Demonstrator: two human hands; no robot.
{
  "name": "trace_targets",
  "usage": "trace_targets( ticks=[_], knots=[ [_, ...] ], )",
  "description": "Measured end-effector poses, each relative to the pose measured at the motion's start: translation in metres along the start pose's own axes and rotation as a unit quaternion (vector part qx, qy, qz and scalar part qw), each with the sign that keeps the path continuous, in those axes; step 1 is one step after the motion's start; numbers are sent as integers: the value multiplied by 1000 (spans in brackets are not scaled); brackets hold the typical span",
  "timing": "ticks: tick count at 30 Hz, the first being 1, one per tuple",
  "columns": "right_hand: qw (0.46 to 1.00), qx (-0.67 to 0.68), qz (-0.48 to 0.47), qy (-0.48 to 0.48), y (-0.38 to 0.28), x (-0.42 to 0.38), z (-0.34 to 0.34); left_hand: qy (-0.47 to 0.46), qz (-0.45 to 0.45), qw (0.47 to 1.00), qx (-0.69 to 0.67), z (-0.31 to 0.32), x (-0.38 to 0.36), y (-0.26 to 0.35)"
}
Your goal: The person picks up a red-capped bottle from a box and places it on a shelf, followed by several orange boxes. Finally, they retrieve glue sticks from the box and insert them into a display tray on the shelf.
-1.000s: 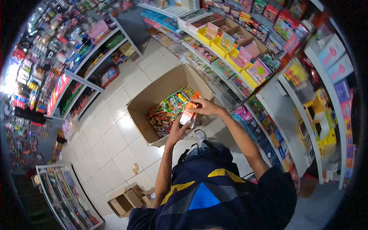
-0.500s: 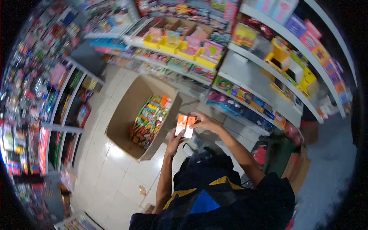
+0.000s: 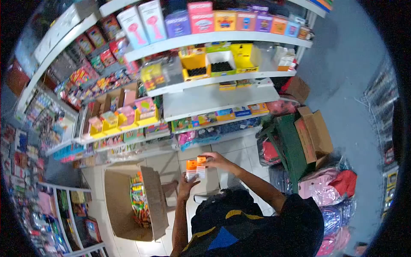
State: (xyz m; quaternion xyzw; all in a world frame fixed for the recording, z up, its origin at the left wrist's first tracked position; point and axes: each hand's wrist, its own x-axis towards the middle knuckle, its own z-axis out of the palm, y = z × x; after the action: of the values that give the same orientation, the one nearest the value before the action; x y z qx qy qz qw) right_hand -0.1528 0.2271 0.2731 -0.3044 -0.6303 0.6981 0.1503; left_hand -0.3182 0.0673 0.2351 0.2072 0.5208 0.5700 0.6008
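Two small orange-and-white boxes are held up side by side in front of my body. My left hand (image 3: 186, 187) is closed around the lower end of the left small box (image 3: 192, 168), its thumb reaching toward the other one. With its fingers, my right hand (image 3: 217, 161) grips the upper right side of the right small box (image 3: 201, 164). The two boxes seem to touch or nearly touch. Below and to the left stands an open cardboard carton (image 3: 120, 201) with many colourful small packages (image 3: 139, 197) inside.
Ahead runs a shelf unit (image 3: 218, 103) with boxed goods and yellow display trays (image 3: 147, 118). On the right are a green bag-like item (image 3: 280, 147), an open brown box (image 3: 314, 135) and plastic-wrapped pink goods (image 3: 319, 184). More racks of packaged goods line the left side.
The view has turned right toward the shelves. The orange-and-white boxes, close together before, now show as two separate boxes, one by each hand.
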Motion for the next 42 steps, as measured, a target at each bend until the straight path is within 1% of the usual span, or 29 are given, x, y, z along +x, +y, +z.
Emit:
trace_targets(
  ticks=[3,5,6,9,10,13,14,16,17,18,19,20,22,25,28,31,32,35,36,39,42],
  knots=[
    [999,5,-31,23,-1,-22,-43,-31,-3,998,48,42,22,8],
    [999,0,-41,36,15,-32,-77,-56,3,995,84,68,38,5],
    [994,-51,-75,53,29,-34,-97,-80,15,993,86,78,51,-4],
    [994,-53,-61,79,6,-71,-147,-101,17,989,104,126,73,-9],
    [991,-72,-69,94,9,-78,-167,-118,42,985,118,141,82,-11],
    [984,-34,-117,132,16,-97,-231,-125,48,988,78,185,98,-16],
    [978,-118,-73,153,-35,-118,-243,-124,62,986,97,193,104,-22],
    [965,-98,-124,207,-46,-124,-284,-124,92,979,132,209,123,-36],
    [957,-89,-148,233,-57,-129,-302,-115,93,977,151,218,130,-39],
    [940,-122,-174,266,-69,-132,-319,-105,93,975,171,225,136,-41],
    [920,-155,-202,298,-96,-139,-332,-95,95,973,190,233,142,-41],
    [897,-187,-228,328,-115,-139,-348,-85,95,980,156,244,144,-39],
    [858,-174,-306,373,-131,-127,-382,-60,93,990,87,267,143,-33],
    [825,-216,-338,397,-191,-119,-402,-36,92,988,116,281,152,-27],
    [777,-260,-385,424,-213,-89,-425,-24,101,983,154,282,166,-27],
    [755,-332,-357,439,-226,-62,-443,-14,96,981,168,283,180,-26],
    [766,-307,-374,424,-228,-51,-447,-10,97,982,163,286,182,-20],
    [740,-401,-357,405,-229,-18,-464,0,105,983,153,291,190,-12],
    [750,-414,-328,397,-229,-9,-468,-1,112,981,157,290,193,-10],
    [746,-465,-301,369,-238,10,-471,7,127,974,186,281,202,-12],
    [785,-438,-284,333,-236,35,-486,17,119,975,189,275,208,-10]
  ],
)
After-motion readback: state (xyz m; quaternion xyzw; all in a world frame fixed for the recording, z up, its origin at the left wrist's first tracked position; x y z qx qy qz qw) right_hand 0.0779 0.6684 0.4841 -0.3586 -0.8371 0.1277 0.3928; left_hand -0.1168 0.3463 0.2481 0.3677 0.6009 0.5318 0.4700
